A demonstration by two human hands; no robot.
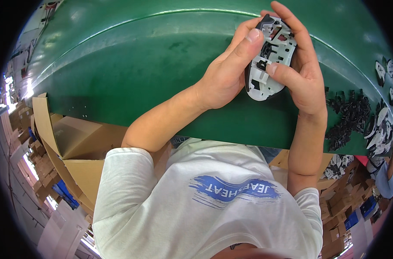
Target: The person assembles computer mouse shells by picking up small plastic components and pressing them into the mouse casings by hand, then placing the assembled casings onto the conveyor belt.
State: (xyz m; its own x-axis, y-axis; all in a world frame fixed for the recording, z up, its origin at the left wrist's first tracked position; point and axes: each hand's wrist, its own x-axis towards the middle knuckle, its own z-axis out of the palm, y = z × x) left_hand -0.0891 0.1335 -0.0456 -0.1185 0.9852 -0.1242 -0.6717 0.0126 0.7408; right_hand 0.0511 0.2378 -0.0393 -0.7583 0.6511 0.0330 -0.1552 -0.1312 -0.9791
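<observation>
A computer mouse shell (277,52), white inside with black sides, is held up between my two hands over the green table. My left hand (228,71) wraps its left side, the thumb along the upper left edge. My right hand (308,75) supports the right side with its fingers behind. The right thumb presses inside the shell, beside a small black part (261,65) seated in the white frame. Several fingertips are hidden behind the shell.
A pile of small black plastic parts (350,114) lies on the green table (153,73) at right. Farther right are white and black shells (380,129). An open cardboard box (84,138) stands against the near left edge. Another person's sleeve (384,177) shows at far right.
</observation>
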